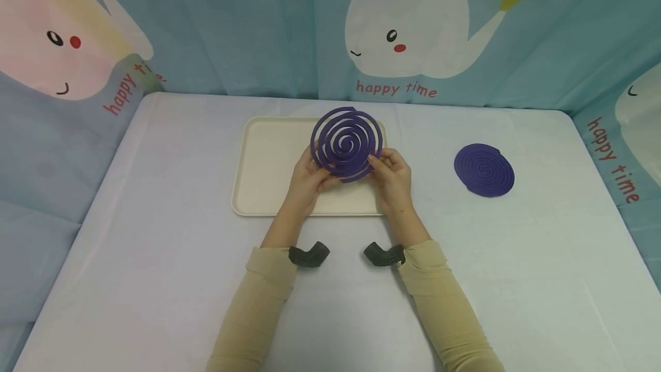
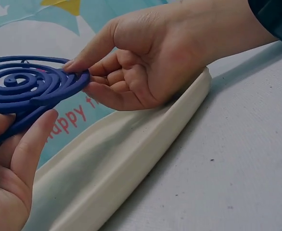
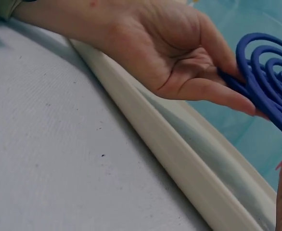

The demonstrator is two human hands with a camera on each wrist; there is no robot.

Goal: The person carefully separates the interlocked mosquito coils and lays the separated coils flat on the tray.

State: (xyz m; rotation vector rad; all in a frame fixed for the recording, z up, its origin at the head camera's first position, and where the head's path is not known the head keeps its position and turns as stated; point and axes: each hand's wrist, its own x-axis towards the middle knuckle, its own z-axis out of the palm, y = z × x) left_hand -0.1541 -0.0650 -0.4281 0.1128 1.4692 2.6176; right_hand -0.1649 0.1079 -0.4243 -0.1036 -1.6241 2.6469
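Both hands hold a purple-blue mosquito coil [image 1: 347, 143] raised and tilted over a cream tray [image 1: 268, 165]. Its windings stand apart with gaps between them, and some cross at different heights. At its lower left edge, my left hand [image 1: 306, 179] pinches it, thumb on the front face and fingers partly hidden behind. My right hand [image 1: 395, 179] grips the lower right edge between thumb and fingers. In the left wrist view, the left thumb [image 2: 32, 149] lies along the coil's underside. A second mosquito coil [image 1: 484, 170], its windings packed into a flat disc, lies on the table to the right.
A white cloth [image 1: 170, 257] covers the table, which meets a blue curtain [image 1: 268, 27] with whale prints at the back and sides. Black curved devices, one by each wrist [image 1: 310, 255], jut inward above the table.
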